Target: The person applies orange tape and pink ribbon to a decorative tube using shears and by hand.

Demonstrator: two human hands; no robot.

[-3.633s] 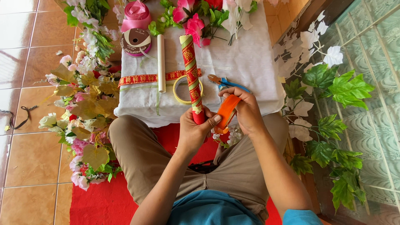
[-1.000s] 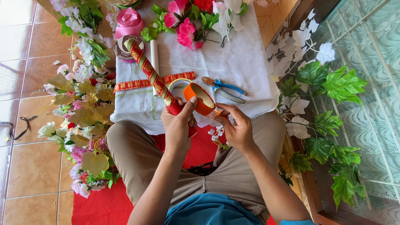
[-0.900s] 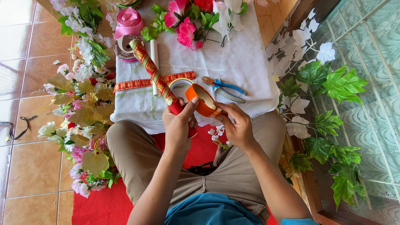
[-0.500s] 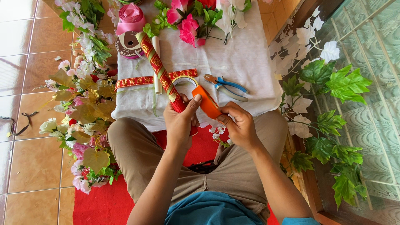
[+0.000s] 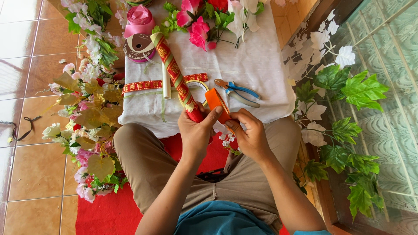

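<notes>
Stick (image 5: 176, 74) in left hand (image 5: 197, 130)

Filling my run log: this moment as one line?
left hand: grips wrapped stick | right hand: holds orange tape roll | pliers: on cloth

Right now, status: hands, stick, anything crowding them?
Left hand grips red-gold wrapped stick. Right hand pinches orange ribbon at its base. Pliers lie close beside, on white cloth.

Stick (image 5: 174, 72) red w/ gold spiral; ribbon (image 5: 216, 102) orange; cloth (image 5: 257, 65) white.
</notes>
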